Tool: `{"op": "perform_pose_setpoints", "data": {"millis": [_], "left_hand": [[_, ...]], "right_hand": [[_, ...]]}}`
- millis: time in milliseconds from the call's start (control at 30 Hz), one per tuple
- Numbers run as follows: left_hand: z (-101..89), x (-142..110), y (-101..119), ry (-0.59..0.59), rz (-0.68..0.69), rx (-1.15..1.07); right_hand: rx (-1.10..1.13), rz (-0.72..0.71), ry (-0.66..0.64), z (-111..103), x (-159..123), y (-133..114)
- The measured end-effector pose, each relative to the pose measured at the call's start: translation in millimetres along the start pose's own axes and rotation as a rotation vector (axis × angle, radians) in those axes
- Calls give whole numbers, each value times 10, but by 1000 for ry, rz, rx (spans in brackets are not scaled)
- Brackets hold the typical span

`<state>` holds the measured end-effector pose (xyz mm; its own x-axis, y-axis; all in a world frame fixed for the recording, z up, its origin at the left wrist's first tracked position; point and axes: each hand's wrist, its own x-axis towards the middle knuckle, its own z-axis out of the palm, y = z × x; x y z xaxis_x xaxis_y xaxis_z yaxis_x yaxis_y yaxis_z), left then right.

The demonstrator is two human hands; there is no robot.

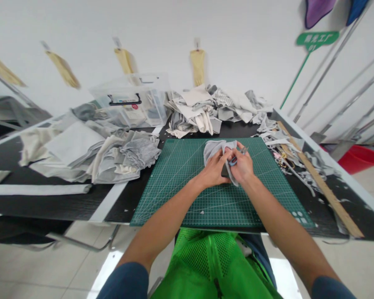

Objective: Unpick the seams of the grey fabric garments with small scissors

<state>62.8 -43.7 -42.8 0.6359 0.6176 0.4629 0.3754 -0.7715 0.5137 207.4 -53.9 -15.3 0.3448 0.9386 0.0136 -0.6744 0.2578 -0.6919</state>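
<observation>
Over the green cutting mat (174, 182), both hands are close together around a light grey piece of cloth (213, 147). My left hand (214, 169) is closed on the cloth, its fingertips near the other hand. A small dark flat patch (226, 171) shows under its fingers; I cannot tell whether it is part of the cloth. My right hand (243, 166) is closed around small blue-handled thread snips (233, 160), with their metal tip pointing up and right. Part of the cloth hangs between the hands, and its lower end comes near the mat.
Heaped grey and white cloth pieces (77, 145) lie left, and a stack (193, 108) lies behind the mat. A clear plastic box (134, 104) stands at the back. On the right are a wooden strip (324, 187) and cloth scraps (268, 124). A red bucket (352, 160) stands beyond the table.
</observation>
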Motion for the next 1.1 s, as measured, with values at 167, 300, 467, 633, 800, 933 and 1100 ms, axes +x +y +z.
{"op": "perform_pose_setpoints", "data": {"millis": [167, 300, 467, 633, 800, 933, 1100], "left_hand": [[-33, 53, 43, 132, -72, -157], [-112, 73, -31, 315, -284, -510], [-287, 65, -102, 417, -473, -886], [-426, 36, -49, 160, -447, -975], [-449, 10, 42, 161, -467, -984], [-502, 36, 67, 84, -501, -1194], [-510, 82, -95, 142, -710, -1315]], "right_hand": [[-69, 63, -68, 31, -58, 1], [-218, 3, -114, -25, -26, -1], [-622, -258, -119, -122, 15, -89], [-732, -284, -303, -85, -74, -157], [-728, -18, -546, -63, -111, -157], [-739, 11, -537, -119, -46, -198], [-636, -56, -201, -173, 65, -154]]}}
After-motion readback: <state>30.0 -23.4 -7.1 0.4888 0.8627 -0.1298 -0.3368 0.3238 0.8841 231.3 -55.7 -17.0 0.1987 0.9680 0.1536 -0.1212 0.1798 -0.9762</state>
